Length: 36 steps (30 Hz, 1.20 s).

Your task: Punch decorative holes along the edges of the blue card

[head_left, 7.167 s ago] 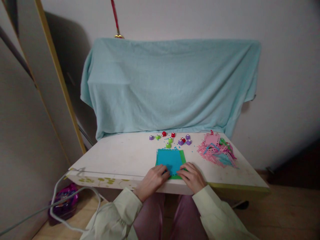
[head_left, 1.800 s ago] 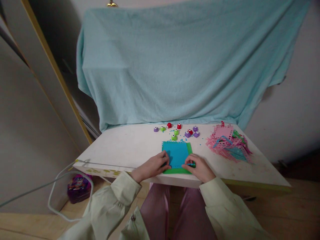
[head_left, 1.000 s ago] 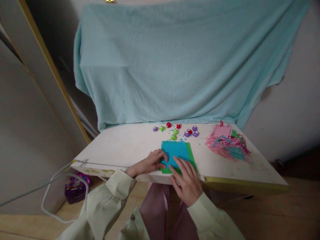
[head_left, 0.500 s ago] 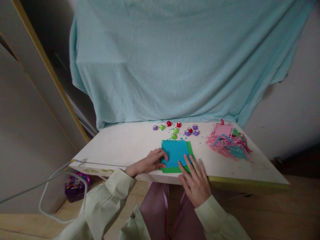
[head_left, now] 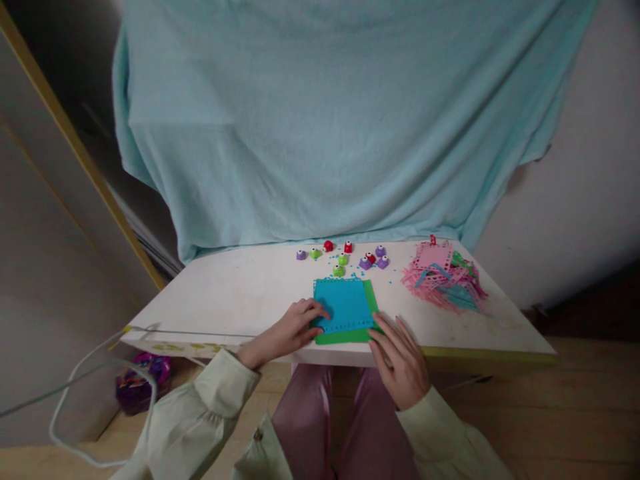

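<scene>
White low table (head_left: 240, 300) against a pale wall, backed by a draped light-blue cloth (head_left: 325, 120); wooden floor below, grey cable (head_left: 75, 393) looping at the left beside a purple bag (head_left: 137, 383). Blue paper sheet (head_left: 343, 305) flat near the table's front edge, lying on a green sheet (head_left: 367, 313) that shows along its right side and bottom. Row of small holes visible along the blue sheet's lower and upper edges. Left hand (head_left: 287, 330) resting on the table, fingers curled, fingertips pressing the blue sheet's lower left corner. Right hand (head_left: 403, 360) flat and spread, fingers extended, tips touching the green sheet's lower right corner at the table's edge; nothing clasped in either hand. Hands apart, one at each lower corner of the stacked sheets. Behind the sheets, cluster of small paper punches (head_left: 345, 257) in purple, green and red, with blue confetti specks around. To the right, well apart, heap of pink and blue paper scraps (head_left: 443, 280). Cream sleeves and pink trousers in the foreground.
</scene>
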Each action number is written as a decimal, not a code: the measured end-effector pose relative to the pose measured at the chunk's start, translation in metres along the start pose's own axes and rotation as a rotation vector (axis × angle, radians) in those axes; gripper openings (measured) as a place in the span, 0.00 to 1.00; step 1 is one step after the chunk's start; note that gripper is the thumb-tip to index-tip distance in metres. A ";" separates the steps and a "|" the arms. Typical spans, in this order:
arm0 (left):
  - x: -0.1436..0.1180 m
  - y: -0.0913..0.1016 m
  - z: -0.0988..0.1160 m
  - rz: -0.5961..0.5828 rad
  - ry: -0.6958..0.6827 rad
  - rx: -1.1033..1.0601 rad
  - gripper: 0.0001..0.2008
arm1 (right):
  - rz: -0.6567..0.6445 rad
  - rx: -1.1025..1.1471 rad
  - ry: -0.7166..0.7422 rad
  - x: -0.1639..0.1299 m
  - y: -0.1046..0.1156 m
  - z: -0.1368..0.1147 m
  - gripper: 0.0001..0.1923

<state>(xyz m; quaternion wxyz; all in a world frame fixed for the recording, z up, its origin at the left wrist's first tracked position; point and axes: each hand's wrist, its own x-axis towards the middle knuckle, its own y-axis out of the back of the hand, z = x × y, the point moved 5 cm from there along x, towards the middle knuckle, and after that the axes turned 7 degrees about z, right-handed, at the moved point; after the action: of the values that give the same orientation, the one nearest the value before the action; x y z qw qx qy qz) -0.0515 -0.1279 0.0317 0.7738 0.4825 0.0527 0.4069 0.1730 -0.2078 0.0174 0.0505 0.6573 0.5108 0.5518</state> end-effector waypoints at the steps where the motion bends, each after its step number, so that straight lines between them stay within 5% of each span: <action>1: 0.001 0.000 0.001 0.009 0.000 -0.003 0.12 | 0.028 0.047 -0.071 0.004 0.003 0.004 0.19; 4: 0.009 -0.004 0.005 0.037 0.015 0.003 0.10 | 0.039 0.158 -0.216 0.023 0.006 0.017 0.22; 7: 0.020 -0.013 0.013 0.053 0.006 -0.013 0.12 | -0.103 0.238 -0.198 0.042 -0.005 0.026 0.25; 11: 0.030 -0.029 0.021 0.026 -0.015 -0.062 0.11 | -0.290 0.336 -0.133 0.048 -0.023 0.035 0.08; 36: 0.046 -0.042 0.018 -0.113 -0.015 0.152 0.09 | -0.224 0.314 -0.180 0.042 -0.028 0.039 0.06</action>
<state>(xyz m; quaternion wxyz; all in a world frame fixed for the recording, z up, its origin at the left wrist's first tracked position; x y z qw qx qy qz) 0.0115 -0.1173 0.0225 0.7571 0.5391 0.1045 0.3539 0.1804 -0.1442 0.0129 0.0540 0.6430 0.6537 0.3955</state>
